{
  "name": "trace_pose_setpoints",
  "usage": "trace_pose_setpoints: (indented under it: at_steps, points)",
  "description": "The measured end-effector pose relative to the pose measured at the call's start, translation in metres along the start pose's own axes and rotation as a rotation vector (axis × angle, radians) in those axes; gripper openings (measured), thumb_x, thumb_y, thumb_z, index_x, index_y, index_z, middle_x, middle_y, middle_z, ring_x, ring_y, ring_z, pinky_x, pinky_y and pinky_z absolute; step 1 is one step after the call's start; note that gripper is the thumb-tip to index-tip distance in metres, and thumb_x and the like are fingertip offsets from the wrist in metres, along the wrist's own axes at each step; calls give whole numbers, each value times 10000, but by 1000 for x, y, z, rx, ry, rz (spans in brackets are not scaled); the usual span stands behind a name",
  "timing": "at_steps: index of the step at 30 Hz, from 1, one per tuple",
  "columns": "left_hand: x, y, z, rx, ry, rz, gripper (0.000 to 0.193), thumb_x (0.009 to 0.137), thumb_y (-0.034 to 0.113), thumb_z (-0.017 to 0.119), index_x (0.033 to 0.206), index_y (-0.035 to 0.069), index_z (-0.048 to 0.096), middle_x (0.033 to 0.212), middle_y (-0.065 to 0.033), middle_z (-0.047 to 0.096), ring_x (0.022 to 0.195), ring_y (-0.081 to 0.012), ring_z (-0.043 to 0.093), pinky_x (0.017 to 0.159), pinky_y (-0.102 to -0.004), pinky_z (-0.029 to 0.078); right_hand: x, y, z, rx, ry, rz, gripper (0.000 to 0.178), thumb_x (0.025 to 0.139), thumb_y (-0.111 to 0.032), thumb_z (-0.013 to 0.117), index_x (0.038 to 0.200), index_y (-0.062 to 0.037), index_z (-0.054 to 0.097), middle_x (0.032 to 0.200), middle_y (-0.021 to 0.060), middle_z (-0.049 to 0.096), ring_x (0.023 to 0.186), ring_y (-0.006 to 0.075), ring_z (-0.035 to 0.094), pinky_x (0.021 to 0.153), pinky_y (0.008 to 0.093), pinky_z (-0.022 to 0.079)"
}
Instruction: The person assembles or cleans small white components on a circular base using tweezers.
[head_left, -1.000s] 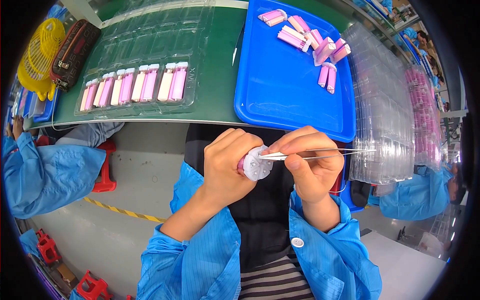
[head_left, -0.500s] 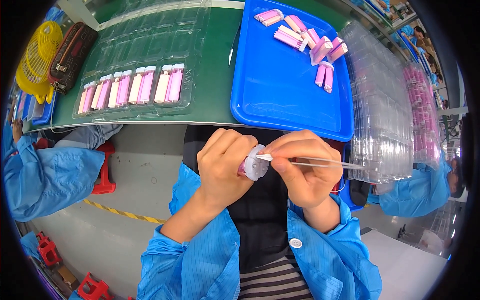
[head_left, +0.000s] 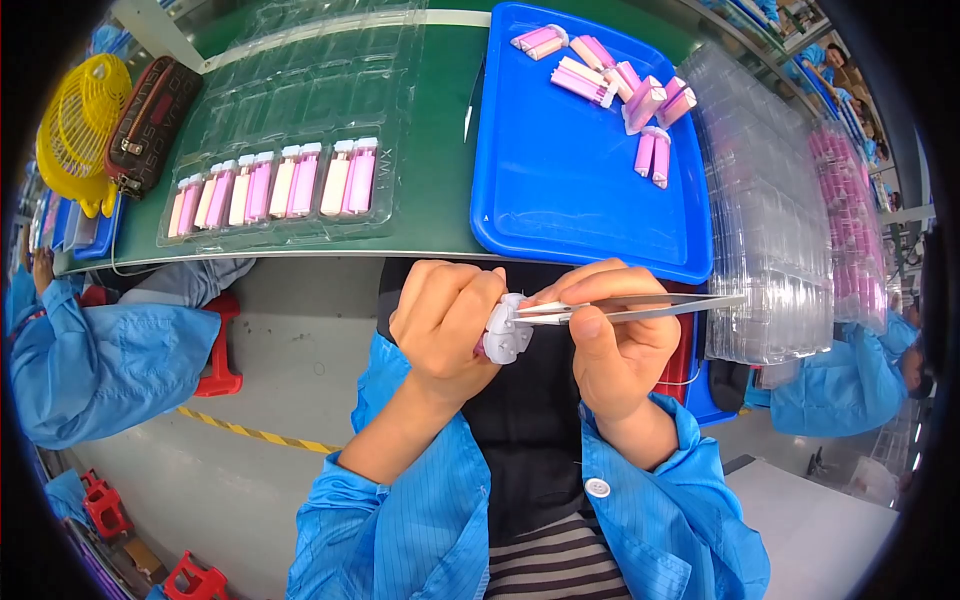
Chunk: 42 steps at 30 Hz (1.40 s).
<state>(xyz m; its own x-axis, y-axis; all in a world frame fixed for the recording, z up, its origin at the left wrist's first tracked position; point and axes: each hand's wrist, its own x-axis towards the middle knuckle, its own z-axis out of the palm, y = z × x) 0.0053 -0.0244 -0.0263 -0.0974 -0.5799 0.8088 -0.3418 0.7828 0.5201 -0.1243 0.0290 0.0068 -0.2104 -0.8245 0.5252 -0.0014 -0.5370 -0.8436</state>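
My left hand (head_left: 440, 325) is closed around a white-capped pink piece (head_left: 504, 338), on my side of the blue tray (head_left: 570, 205). My right hand (head_left: 630, 345) pinches tweezers (head_left: 685, 302), tips at the capped end (contact I cannot confirm).

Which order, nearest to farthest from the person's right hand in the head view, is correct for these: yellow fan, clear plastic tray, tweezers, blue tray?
1. Tweezers: held in the right hand.
2. Blue tray: just beyond that hand.
3. Clear plastic tray: left of the blue tray.
4. Yellow fan: far left.
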Motion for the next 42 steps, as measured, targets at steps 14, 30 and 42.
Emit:
trace_pose_setpoints:
  at_steps: [14, 30, 42]
  points:
    - [-2, -1, -1, 4, -11, 13, 207, 663, -29, 778, 771, 19, 609, 699, -92, 588, 619, -263, 558, 544, -333, 429, -2, 1, 0, 0, 17, 39, 127, 931, -76, 604, 935, 47, 570, 832, 206, 647, 745, 264, 676, 692, 344, 574]
    - [2, 0, 0, -6, -28, 13, 203, 671, -24, 773, 769, 19, 601, 690, -94, 588, 606, -269, 551, 545, -334, 427, 0, 2, -7, -33, -37, 0, 138, 930, -83, 607, 935, 49, 568, 844, 205, 646, 750, 265, 682, 697, 353, 585]
    - [0, -1, -1, -2, -37, 8, 216, 622, 14, 771, 774, 13, 618, 704, -88, 586, 622, -259, 559, 530, -326, 432, 1, -2, -4, -135, 3, -55, 105, 805, 19, 728, 889, 39, 670, 837, 163, 697, 735, 217, 689, 633, 277, 543]
